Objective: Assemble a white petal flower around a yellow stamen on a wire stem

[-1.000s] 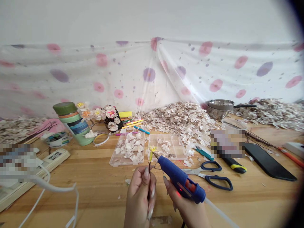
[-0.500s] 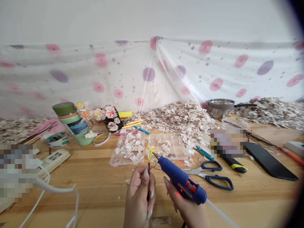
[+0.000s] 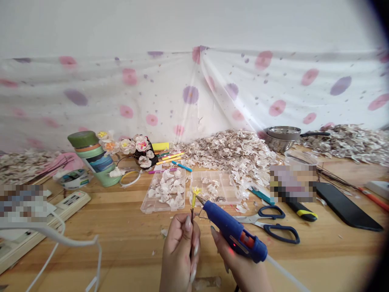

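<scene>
My left hand (image 3: 181, 247) is closed around a thin dark stem (image 3: 192, 215), held upright. A yellow flower center (image 3: 195, 195) with frayed tips tops the stem. My right hand (image 3: 235, 259) grips a blue glue gun (image 3: 234, 229), tilted so that its metal nozzle points up and left. The nozzle tip is at the side of the yellow center; whether it touches, I cannot tell. A clear glue stick (image 3: 287, 275) runs out of the gun's back. Behind my hands lies an open clear plastic box (image 3: 146, 206) with white petals in its compartments.
Scissors (image 3: 281, 233) lie right of the glue gun, with a black phone (image 3: 348, 207) farther right. A large heap of pale flakes (image 3: 225, 150) and metal bowls (image 3: 282, 138) stand behind. At left are a green bottle (image 3: 97, 162), finished flowers (image 3: 141, 144) and a power strip (image 3: 73, 202).
Almost nothing differs. Both hands, the stem and the glue gun sit very slightly farther right in the picture, and the view itself has shifted a little.
</scene>
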The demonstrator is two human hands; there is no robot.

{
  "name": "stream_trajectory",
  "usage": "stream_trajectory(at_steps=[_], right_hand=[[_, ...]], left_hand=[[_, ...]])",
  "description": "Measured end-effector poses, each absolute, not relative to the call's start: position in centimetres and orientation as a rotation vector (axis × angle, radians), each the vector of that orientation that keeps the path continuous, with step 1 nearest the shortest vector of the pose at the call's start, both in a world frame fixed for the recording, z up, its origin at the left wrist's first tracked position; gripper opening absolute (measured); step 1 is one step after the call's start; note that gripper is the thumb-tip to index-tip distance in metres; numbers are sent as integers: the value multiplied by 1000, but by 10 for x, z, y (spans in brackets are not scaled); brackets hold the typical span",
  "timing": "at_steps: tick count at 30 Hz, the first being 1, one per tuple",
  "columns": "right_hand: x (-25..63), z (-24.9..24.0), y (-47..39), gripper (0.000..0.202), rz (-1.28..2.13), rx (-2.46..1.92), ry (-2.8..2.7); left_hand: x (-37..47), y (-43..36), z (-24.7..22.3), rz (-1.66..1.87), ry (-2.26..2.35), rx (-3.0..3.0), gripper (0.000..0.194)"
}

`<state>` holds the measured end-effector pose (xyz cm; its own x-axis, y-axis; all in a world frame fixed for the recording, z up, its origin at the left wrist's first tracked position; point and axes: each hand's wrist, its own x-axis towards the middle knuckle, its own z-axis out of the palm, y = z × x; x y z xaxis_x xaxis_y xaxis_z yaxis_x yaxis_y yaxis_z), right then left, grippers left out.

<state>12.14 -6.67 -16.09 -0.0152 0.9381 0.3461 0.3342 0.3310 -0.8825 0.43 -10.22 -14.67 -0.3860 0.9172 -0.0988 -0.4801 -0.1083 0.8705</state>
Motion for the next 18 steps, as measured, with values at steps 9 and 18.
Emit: stream_trajectory(at_steps=[9, 18], right_hand=[[120, -161, -66, 30, 814, -1192, -1501], [120, -150, -69, 27, 895, -1253, -1507]], left_hand=[[9, -105, -133, 1749, 1044, 566, 46], [4, -108, -130, 1803, 1083, 561, 47]])
